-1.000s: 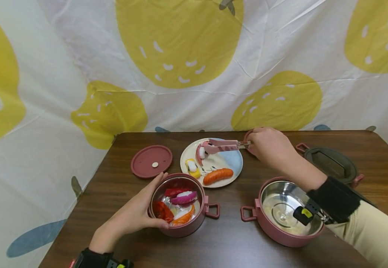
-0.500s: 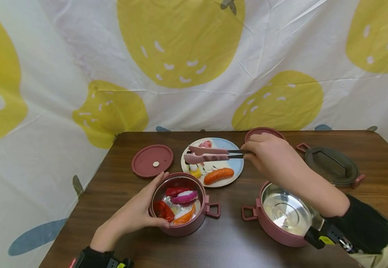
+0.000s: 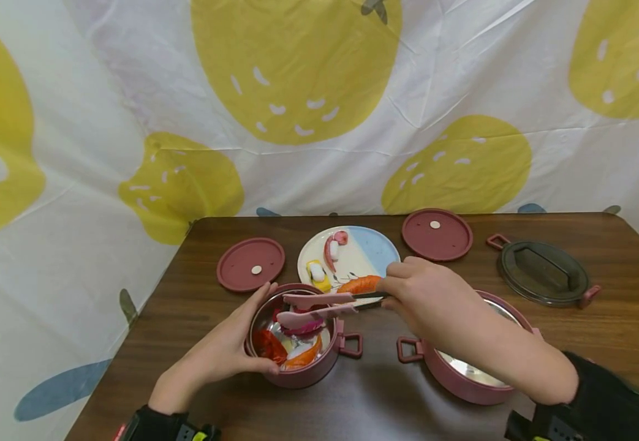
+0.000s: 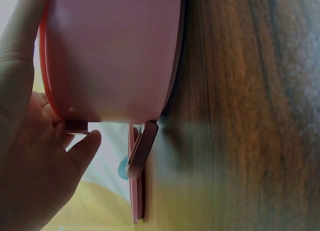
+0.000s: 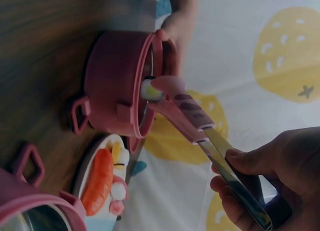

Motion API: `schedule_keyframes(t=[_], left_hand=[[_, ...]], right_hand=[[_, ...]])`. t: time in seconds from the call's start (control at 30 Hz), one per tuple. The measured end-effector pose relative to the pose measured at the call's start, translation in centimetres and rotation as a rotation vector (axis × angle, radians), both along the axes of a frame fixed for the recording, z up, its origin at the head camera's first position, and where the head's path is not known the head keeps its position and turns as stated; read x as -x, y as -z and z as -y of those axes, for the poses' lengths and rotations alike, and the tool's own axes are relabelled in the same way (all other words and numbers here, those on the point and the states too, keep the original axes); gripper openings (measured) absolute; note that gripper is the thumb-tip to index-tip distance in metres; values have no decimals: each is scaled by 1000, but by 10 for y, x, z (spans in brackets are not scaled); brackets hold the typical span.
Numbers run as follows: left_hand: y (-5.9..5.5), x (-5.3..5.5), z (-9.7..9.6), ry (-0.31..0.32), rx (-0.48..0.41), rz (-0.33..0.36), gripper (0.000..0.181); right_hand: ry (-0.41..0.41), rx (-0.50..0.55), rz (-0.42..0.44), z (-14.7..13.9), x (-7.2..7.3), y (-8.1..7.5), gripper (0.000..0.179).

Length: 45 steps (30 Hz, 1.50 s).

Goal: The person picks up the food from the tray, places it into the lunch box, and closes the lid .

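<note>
My left hand [image 3: 222, 355] grips the small pink pot [image 3: 310, 380] at its left side, thumb on the near rim and fingers behind. Inside lie red pieces [image 3: 268, 346], a purple-and-white piece [image 3: 304, 326] and an orange-and-white piece [image 3: 304, 355], like toy sushi. In my right hand [image 3: 435, 306] are pink-tipped kitchen tongs [image 3: 319, 309], their tips over the pot's mouth. The right wrist view shows a small white-and-green piece with a dark edge [image 5: 151, 90] between the tips. Part of the purple piece is hidden behind the tongs.
Behind the pot, a plate [image 3: 377, 245] bears an orange sausage [image 3: 359, 284], a yellow-and-white piece [image 3: 317, 274] and a pink-and-white piece [image 3: 334, 250]. A larger pink pot [image 3: 462, 380] stands under my right forearm. Pink lids [image 3: 250, 263] and a dark lid [image 3: 544, 272] lie farther back.
My right hand has brought the tongs from above the plate, toward me and down, to the small pot's mouth, carrying the small piece. My left hand has stayed on the pot.
</note>
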State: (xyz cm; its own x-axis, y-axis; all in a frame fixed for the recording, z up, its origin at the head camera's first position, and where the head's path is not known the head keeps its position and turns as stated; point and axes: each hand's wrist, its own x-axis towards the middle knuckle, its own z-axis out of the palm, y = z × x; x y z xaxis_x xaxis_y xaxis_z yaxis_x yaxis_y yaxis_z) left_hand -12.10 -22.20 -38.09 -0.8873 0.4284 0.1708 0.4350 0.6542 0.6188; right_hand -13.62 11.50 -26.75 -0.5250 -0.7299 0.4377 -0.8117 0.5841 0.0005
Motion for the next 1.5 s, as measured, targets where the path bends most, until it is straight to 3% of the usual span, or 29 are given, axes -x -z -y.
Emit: schedule_keyframes(t=[0.7, 1.0, 1.23, 1.5], left_hand=[[-1, 0, -1, 10, -7, -1, 121], [-1, 0, -1, 11, -8, 2, 120], [0, 0, -1, 14, 2, -9, 122], [-1, -1, -1, -7, -11, 15, 123]], right_hand=[[-16, -70, 5, 6, -4, 19, 8], [-4, -102, 45, 6, -5, 18, 9], [2, -75, 81, 0, -8, 15, 12], [62, -20, 108, -14, -10, 8, 17]])
